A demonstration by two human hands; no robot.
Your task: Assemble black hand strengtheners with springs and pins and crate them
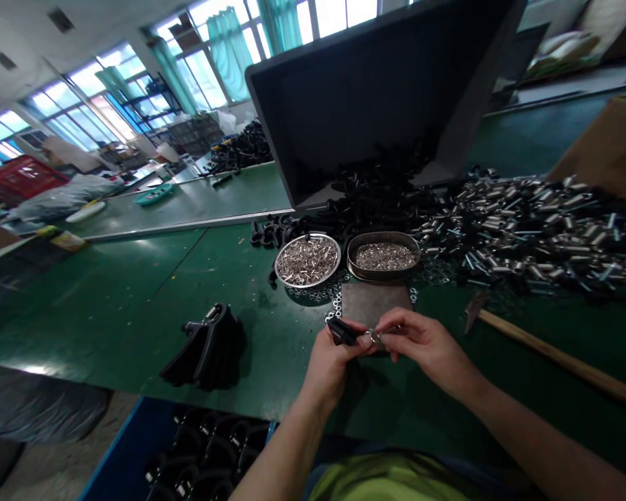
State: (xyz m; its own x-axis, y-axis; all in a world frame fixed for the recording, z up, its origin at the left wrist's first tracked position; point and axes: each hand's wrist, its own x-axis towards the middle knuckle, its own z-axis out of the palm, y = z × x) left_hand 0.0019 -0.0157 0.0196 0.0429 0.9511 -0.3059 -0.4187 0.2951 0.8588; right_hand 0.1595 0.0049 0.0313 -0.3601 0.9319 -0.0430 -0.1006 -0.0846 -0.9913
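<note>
Your left hand (332, 356) is closed around a black part (343, 332) jutting at its twelve o'clock, while your right hand (422, 339) pinches a small metal piece (374, 337) at its nine o'clock.

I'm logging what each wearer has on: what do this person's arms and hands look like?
The left hand and right hand are bare, without gloves. The forearms are uncovered too: no sleeves, watch or bracelet shows. Rings are too small to tell. A yellow-green garment with darker patches shows at the bottom edge.
</note>
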